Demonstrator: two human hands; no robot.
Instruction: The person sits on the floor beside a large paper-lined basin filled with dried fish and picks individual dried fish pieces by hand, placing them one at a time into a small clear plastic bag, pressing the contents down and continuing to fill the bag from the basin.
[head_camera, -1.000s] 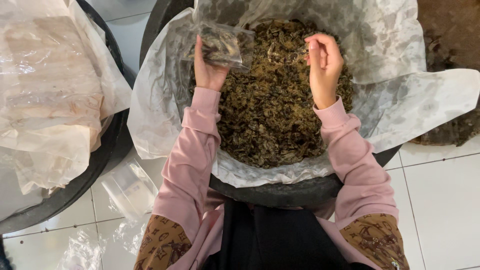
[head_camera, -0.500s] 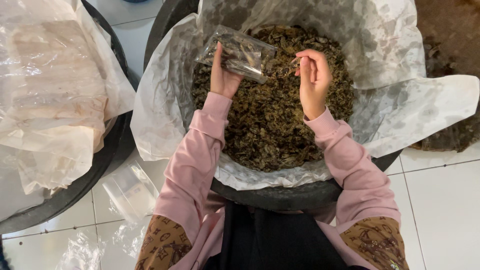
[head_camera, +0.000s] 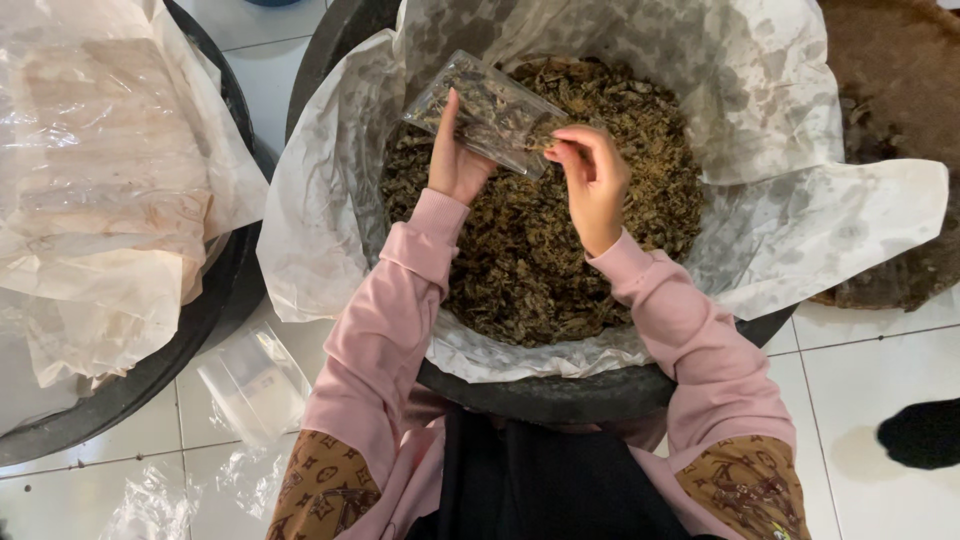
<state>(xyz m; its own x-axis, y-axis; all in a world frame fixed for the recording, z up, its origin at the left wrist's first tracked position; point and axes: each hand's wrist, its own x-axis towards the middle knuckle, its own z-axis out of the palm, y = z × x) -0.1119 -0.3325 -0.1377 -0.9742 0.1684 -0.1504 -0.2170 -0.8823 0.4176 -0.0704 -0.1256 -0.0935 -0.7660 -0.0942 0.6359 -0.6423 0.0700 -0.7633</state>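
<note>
A small clear plastic bag (head_camera: 492, 112) was held tilted above the tub, its open end lower and to the right, partly filled with dark dried leaves. The left hand (head_camera: 455, 160) gripped it from below, and the right hand (head_camera: 592, 175) pinched its open edge. Beneath lay a heap of dried leaves (head_camera: 540, 250), brownish-green and crumpled.

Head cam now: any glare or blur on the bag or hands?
Head view: soft, even light; left hand and right hand sharp; clear bag shows faint sheen, contents readable; stronger glare on the plastic sheet at left.
</note>
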